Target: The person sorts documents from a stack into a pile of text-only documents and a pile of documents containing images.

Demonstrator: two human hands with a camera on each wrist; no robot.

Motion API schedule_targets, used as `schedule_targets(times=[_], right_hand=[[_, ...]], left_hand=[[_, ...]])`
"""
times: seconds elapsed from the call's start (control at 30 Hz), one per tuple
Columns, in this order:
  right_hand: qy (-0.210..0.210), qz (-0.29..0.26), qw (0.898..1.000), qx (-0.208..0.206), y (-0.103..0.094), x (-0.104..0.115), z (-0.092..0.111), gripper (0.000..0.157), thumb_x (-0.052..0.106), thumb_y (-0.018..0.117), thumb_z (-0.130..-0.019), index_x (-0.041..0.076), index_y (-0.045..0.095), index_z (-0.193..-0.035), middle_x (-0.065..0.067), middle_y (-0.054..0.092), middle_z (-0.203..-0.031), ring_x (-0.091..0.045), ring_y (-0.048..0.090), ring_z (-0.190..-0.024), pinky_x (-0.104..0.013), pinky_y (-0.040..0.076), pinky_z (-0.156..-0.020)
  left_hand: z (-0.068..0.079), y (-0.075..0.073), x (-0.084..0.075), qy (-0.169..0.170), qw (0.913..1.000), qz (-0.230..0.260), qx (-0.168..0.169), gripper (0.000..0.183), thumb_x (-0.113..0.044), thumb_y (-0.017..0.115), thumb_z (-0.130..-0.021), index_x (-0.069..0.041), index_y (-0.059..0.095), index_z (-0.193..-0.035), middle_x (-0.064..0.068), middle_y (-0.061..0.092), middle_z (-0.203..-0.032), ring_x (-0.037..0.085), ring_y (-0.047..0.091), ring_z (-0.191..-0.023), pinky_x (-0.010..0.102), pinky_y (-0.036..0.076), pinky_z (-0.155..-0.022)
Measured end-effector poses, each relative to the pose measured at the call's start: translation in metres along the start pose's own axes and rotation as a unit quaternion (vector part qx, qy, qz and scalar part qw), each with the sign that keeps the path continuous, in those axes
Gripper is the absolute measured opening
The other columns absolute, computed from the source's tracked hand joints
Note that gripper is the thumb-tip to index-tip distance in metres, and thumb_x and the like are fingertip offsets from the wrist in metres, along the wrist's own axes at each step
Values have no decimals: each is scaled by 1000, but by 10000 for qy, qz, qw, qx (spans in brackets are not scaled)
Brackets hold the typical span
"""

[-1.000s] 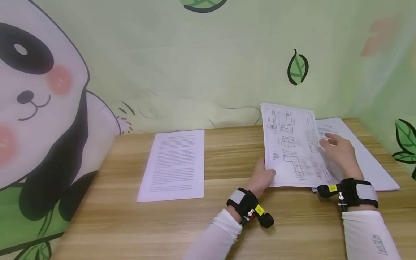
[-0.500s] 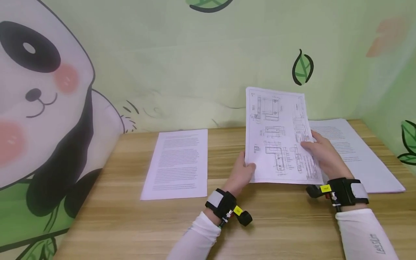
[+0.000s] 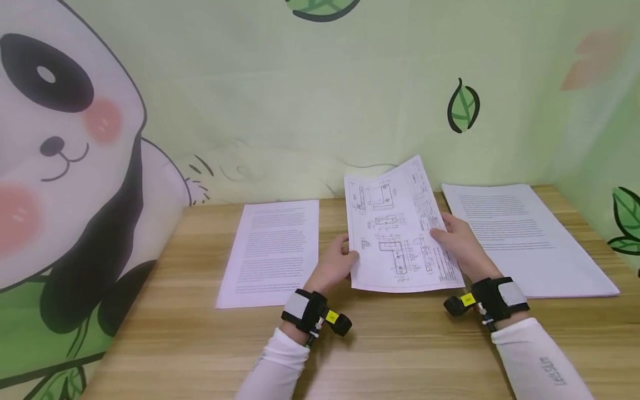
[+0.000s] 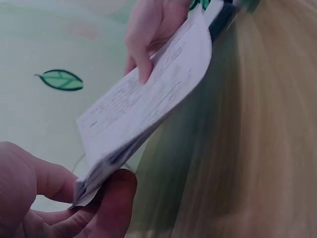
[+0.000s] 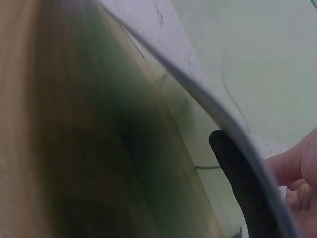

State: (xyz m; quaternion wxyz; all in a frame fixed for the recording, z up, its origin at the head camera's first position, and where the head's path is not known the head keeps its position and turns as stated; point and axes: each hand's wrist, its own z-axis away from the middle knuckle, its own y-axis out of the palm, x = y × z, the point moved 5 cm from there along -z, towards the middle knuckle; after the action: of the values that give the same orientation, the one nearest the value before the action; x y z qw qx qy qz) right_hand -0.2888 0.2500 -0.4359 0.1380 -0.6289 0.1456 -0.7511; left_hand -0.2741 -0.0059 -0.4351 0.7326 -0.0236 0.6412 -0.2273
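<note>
Between the two hands, tilted up over the table's middle, is a technical drawing on white paper, with several layered sheet edges showing in the left wrist view. My left hand pinches its left edge, thumb in front and fingers behind. The right edge is gripped by my right hand, its thumb lying over the printed face. In the right wrist view the paper bows, with a dark, shadowed finger along its underside.
A printed text page lies on the wooden table at the left. At the right lies a thicker pile of text sheets. Behind the table's back edge hangs a green backdrop with a panda picture.
Both hands have carried the drawing sheets leftward, off the right pile, lifting and then lowering them. The right hand, loosely at the edge earlier, now grips it. More of the pile shows.
</note>
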Motion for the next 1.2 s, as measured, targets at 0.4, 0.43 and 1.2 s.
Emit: schedule_targets(times=[0.4,0.43,1.2], right_hand=[[361,469,9979,260,19,-17,-10,53,11,35,-95,5,27,-147,-20,56,-123,-23,60,-89,-25,47,-69],[372,539,9975,250,20,-18,-11,53,10,36,-94,6,28,-146,-19,57,-122,-23,60,-89,-25,47,-69],[72,1074,9942,-54,12,-5,-10,52,22,43,-96,2,34,-143,-25,40,-143,-38,45,-123,-55,39,-101]], left_hand=[[-1,-17,19,-337,9968,-716,75,43,-7,54,-86,-2,52,-129,12,68,-72,14,56,-44,24,49,-43],[-1,-17,19,-369,9965,-752,82,43,-7,55,-86,-2,52,-129,11,66,-68,15,56,-44,24,48,-43],[-2,-29,27,-796,9916,-985,-248,49,-16,61,-84,-3,52,-131,7,65,-64,12,59,-43,22,50,-43]])
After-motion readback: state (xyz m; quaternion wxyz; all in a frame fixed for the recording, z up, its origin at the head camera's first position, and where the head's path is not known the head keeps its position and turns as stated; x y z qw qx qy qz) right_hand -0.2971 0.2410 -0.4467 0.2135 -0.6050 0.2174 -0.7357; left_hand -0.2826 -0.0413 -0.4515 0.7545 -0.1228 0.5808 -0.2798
